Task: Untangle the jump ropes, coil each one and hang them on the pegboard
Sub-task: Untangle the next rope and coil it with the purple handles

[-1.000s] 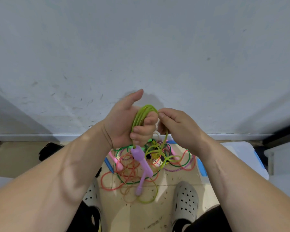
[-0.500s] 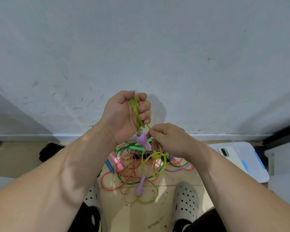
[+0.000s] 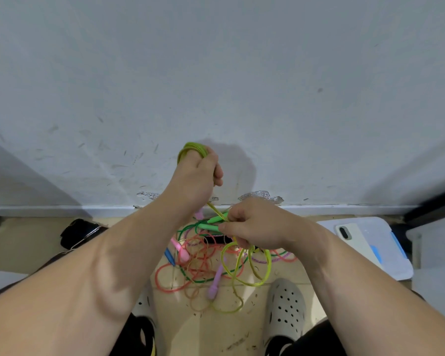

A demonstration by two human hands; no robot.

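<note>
Yellow-green rope (image 3: 244, 263) gripped by raised left (image 3: 197, 176) and lower right (image 3: 252, 224) hands.

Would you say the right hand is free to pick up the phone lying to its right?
Probably not yet: the right hand pinches the yellow-green jump rope that the left hand holds coiled. The phone lies uncovered, so letting go would free the way.

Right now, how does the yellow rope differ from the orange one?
The yellow rope is held: left hand grips its coil, right hand pinches a strand; the orange rope lies untouched on the floor. Yellow is partly coiled, orange sprawls loose. Both are thin cords.
</note>
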